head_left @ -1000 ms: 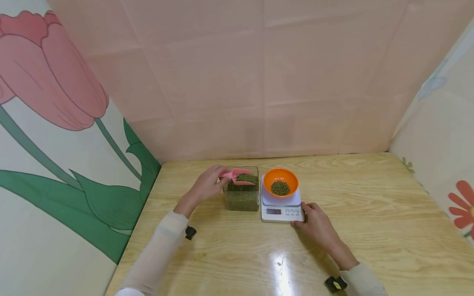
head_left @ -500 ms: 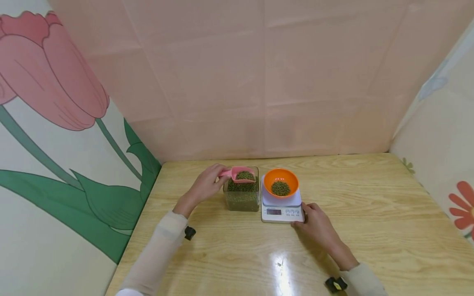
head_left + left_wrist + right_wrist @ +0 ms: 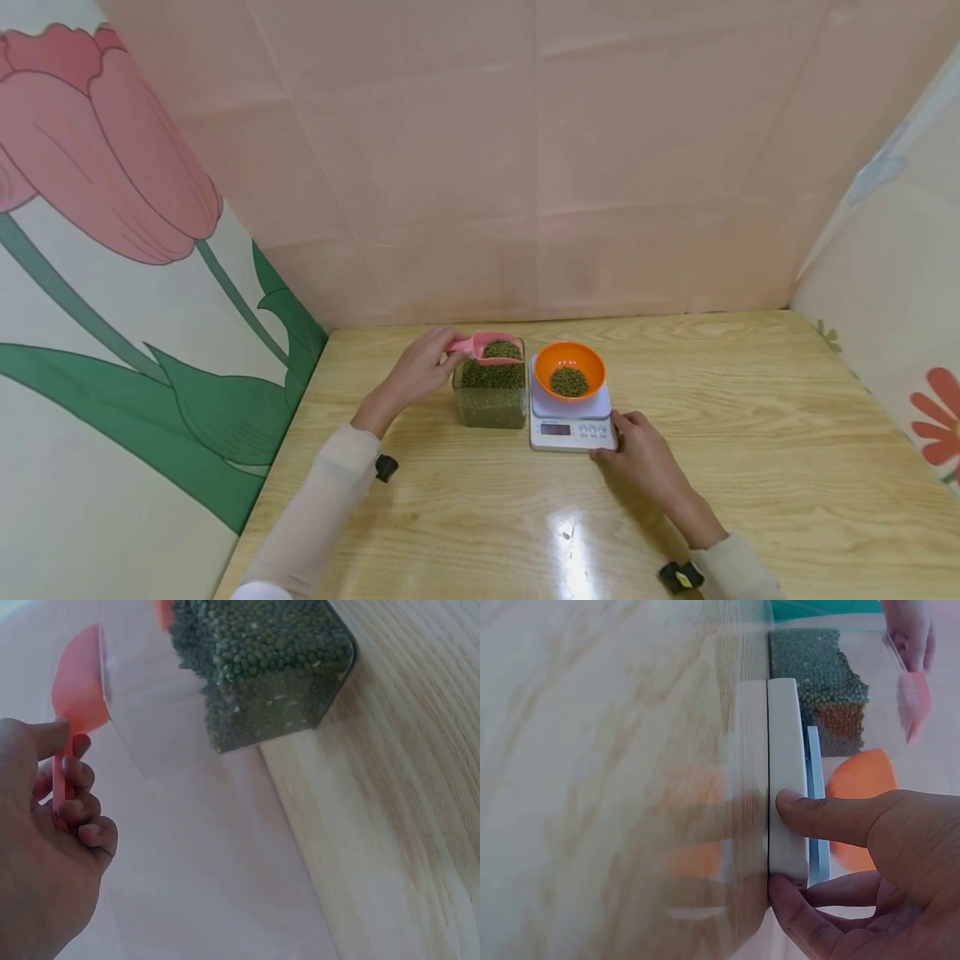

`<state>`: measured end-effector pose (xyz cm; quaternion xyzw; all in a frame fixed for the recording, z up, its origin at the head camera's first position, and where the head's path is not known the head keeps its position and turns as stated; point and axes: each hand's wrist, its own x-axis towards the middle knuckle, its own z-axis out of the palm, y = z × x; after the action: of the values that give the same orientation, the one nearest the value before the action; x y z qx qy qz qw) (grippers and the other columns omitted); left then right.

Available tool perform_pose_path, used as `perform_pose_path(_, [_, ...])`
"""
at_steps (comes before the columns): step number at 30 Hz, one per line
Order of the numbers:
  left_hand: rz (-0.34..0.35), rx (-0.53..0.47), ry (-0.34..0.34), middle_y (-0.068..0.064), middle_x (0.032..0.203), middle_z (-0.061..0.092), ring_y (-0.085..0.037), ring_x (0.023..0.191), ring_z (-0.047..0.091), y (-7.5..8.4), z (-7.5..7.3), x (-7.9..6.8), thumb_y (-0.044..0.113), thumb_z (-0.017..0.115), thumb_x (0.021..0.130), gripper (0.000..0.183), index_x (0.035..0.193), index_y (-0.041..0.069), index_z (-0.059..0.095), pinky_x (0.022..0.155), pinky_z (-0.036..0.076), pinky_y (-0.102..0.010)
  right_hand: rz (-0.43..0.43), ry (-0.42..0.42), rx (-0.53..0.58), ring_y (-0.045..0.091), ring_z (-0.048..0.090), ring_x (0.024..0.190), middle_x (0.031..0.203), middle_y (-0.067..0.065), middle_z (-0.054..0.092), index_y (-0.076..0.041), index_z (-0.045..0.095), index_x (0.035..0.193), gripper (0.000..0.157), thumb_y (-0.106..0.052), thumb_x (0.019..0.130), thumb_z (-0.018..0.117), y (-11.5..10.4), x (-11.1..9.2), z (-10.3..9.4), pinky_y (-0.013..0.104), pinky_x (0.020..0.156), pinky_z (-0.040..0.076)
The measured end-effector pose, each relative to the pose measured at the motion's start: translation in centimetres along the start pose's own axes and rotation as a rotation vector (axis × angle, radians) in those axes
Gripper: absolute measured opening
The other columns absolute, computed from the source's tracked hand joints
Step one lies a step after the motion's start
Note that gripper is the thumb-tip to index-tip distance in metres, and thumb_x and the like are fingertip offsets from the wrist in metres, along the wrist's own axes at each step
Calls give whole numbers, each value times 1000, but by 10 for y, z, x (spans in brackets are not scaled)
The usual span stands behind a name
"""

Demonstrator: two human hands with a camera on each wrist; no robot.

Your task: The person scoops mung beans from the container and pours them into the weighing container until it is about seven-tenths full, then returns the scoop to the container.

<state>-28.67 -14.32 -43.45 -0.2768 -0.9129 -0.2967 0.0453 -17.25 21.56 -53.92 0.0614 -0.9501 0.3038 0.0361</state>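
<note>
My left hand [image 3: 422, 368] grips the handle of a pink scoop [image 3: 480, 345], fingers curled round it in the left wrist view. Green beans, like mung beans, lie in the scoop, which is above a clear square container [image 3: 491, 410] of the same beans. To the right of this container is a white kitchen scale [image 3: 573, 435], bearing an orange bowl [image 3: 545, 367] with a small heap of beans [image 3: 568, 382]. My right hand [image 3: 647, 460] holds the scale's front right corner; the right wrist view shows the thumb [image 3: 802, 814] on its front face. The display reading is too small to tell.
Everything stands on a wood-grain table [image 3: 750, 433]. A pink sheet [image 3: 540, 167] rises along its back edge. A panel with a painted tulip [image 3: 127, 158] borders the left side, and a flowered panel [image 3: 885, 275] the right.
The left hand has raised the scoop from the beans in the container and shifted it slightly right, with beans in it. The right hand and scale stay put.
</note>
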Motion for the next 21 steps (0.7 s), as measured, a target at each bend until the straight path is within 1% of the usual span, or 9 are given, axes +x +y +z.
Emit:
perform_pose_path(3, [3,7,0,-3,116,70,-19,102,63,2,0,1,32,60,110,31,131,11,69,89,54,-40,0,3,-3,33,64,92,117,30,64,18,55,142,78,-15,82,93,0,0,0,42,75,60])
perform_pose_path(8, [3,7,-5,-3,115,70,-19,101,62,6,1,5,32,61,110,31,130,10,69,89,53,-41,6,-4,-6,31,62,89,117,30,63,18,54,143,78,-15,83,92,0,0,1,38,72,58])
perform_pose_path(16, [18,2,-23,-1,108,66,-16,92,57,16,2,10,33,60,110,30,129,10,69,82,51,-35,10,-8,-10,30,62,89,119,30,63,18,54,143,79,-16,84,92,0,0,0,38,73,58])
perform_pose_path(21, [28,3,-21,0,108,65,-15,92,58,21,3,16,32,60,110,30,130,12,68,82,52,-35,17,-15,-7,30,62,90,120,30,63,19,53,144,79,-16,84,92,-1,0,0,38,73,58])
